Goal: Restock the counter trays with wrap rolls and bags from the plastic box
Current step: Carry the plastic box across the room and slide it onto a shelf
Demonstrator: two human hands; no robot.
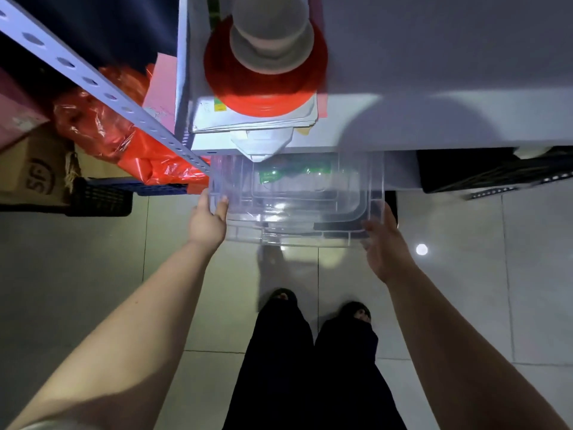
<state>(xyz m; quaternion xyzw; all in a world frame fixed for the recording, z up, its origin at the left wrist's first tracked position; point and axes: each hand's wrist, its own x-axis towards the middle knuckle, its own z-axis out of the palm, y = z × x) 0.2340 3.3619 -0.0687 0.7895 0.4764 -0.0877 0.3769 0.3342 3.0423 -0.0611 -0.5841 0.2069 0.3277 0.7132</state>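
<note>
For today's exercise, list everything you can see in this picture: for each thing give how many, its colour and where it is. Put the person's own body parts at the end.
Clear plastic storage box: one, transparent, under the counter edge, low at centre.
Green packaging: count unclear, green, inside the box.
Red cone-shaped spool: one, red with grey core, on stacked papers on the counter.
White perforated metal shelf rail: one, white, upper left.
Red plastic bags: bundle, red, under the rail.
Brown cardboard carton: one, brown, far left.
Dark blue plastic basket: one, left on the floor.
Left hand: gripping the box's left edge.
Right hand: open at the box's right edge.
Feet: two, bottom centre.
</note>
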